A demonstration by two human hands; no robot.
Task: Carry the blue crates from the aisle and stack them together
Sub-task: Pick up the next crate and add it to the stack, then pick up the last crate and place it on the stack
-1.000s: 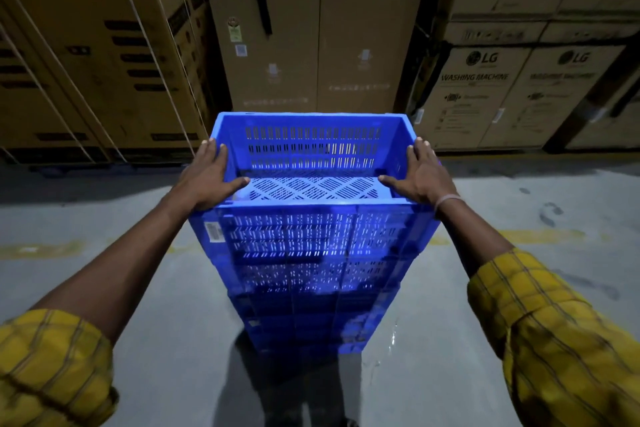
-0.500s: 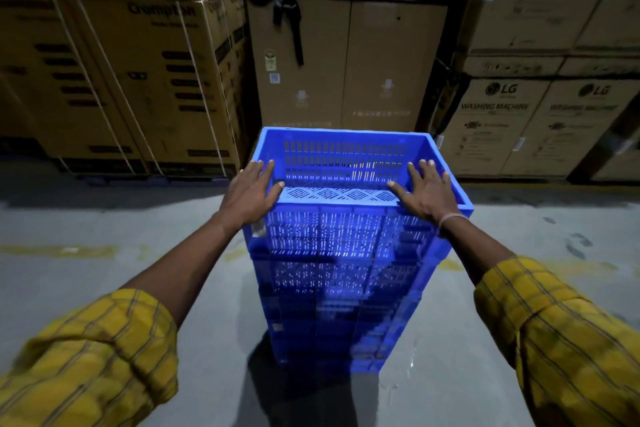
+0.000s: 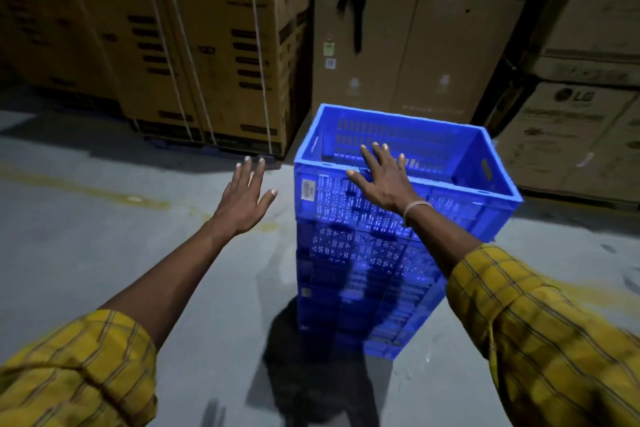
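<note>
A tall stack of blue perforated crates (image 3: 367, 253) stands on the grey concrete floor, right of centre. The top crate (image 3: 467, 184) is empty and sits level on the ones below. My right hand (image 3: 384, 177) lies flat with fingers spread on the near rim of the top crate. Off the stack, my left hand (image 3: 244, 199) hovers in the air to its left, fingers spread and holding nothing. Both forearms show rolled yellow checked sleeves.
Large cardboard boxes strapped with cord (image 3: 214, 55) line the back left. A tall brown carton (image 3: 415, 45) stands directly behind the stack, and LG washing machine boxes (image 3: 568, 135) fill the right. A faded yellow floor line (image 3: 86, 189) crosses the concrete floor.
My left hand has come off the top crate's near rim and now hangs to the left. The right hand slid toward the rim's middle. The view has swung left.
</note>
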